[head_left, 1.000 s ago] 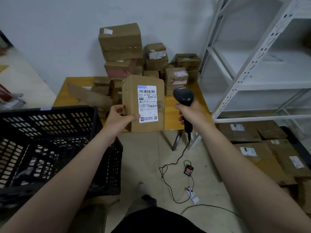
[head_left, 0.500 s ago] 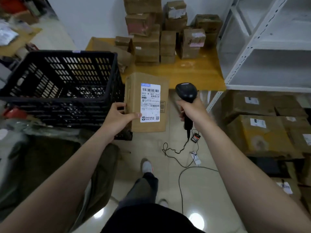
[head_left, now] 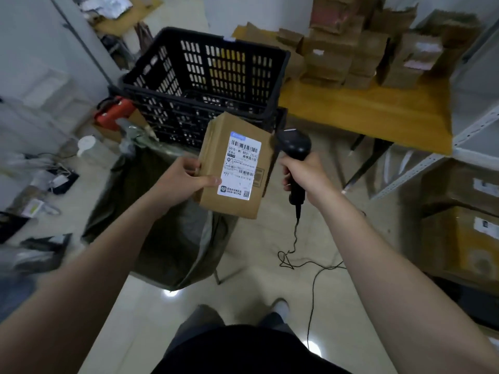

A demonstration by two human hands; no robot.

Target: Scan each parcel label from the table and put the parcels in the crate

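Holds the parcel [head_left: 235, 168] aloft before the crate [head_left: 167, 114], pinched at its left edge in the left hand [head_left: 183, 179], and clasps the scanner [head_left: 294, 143] in the right hand [head_left: 305, 171]; seems light, stiff, fine for an edge grip.

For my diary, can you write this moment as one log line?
left hand holds parcel | right hand holds scanner | parcel not yet in crate

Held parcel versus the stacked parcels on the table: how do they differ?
The held parcel hangs tilted in the grip of the left hand, before the crate; the stacked parcels rest on the table. The held parcel shows a large white label facing the camera; the stacked parcels show only small, blurred labels. The held parcel is alone; the stacked parcels press together in a pile. Both are brown cardboard, outside the crate.
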